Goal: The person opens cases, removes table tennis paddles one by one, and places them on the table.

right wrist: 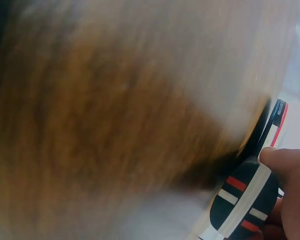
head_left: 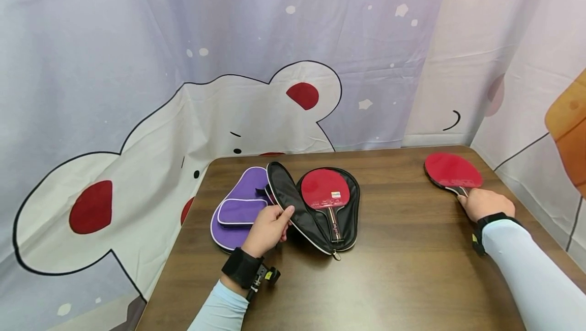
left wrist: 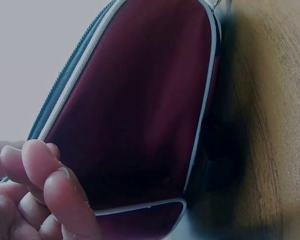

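The left hand (head_left: 267, 229) holds up the open flap of the black case (head_left: 293, 204), fingers curled on its edge, near the bench's (head_left: 403, 270) far left corner. 1 bat (head_left: 326, 191) lies inside it. The right hand (head_left: 485, 203) grips the handle of a 2nd bat (head_left: 450, 171) near the far right corner.

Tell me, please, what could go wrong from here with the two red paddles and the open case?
1. The left hand holds up only the edge of the open black zip case's flap; if it slips, the flap may fall over the red paddle lying inside.
2. The right hand grips the second red paddle's handle near the wooden table's far right corner, so a careless pull could knock it off.
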`<state>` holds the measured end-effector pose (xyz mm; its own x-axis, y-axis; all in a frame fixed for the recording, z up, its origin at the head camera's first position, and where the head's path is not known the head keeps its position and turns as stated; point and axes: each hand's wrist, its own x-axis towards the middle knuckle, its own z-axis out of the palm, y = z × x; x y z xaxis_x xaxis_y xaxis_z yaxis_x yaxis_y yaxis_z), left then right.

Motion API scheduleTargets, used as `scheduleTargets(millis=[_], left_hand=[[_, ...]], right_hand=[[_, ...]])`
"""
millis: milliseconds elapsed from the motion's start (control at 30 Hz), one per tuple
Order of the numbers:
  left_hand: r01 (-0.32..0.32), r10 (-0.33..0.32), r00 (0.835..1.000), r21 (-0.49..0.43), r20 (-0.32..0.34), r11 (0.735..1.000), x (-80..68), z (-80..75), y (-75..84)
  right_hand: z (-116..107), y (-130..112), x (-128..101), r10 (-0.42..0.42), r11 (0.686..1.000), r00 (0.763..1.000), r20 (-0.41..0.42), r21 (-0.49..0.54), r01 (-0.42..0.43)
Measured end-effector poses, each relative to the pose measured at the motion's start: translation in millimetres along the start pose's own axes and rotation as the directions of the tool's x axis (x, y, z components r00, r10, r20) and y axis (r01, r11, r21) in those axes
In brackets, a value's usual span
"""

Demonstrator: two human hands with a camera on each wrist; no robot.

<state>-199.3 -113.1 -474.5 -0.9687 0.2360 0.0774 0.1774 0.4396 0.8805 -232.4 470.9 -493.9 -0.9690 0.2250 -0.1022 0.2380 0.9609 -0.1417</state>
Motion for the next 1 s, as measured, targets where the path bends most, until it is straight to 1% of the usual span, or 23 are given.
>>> scheduleTargets(millis=[233, 600, 1000], left_hand=[[-0.016, 0.016, 1.0, -0.01, -0.005, 1.0, -0.3, 0.6, 0.5], [-0.031, 0.031, 1.0, 0.015, -0.001, 0.999, -1.0, 0.1, -0.2], [-0.011, 0.011, 1.0, 0.015, -0.001, 1.0, -0.6, 0.7, -0.8]], right_hand=[[4.7, 3.5, 0.8, -0.005, 1.0, 1.0, 0.01, 0.01, 0.005], [7.3, 5.2, 1.5, -0.005, 1.0, 1.0, -0.002, 0.013, 0.005], [7.3, 4.9, -0.4, -0.016, 1.0, 1.0, -0.016, 0.02, 0.017]])
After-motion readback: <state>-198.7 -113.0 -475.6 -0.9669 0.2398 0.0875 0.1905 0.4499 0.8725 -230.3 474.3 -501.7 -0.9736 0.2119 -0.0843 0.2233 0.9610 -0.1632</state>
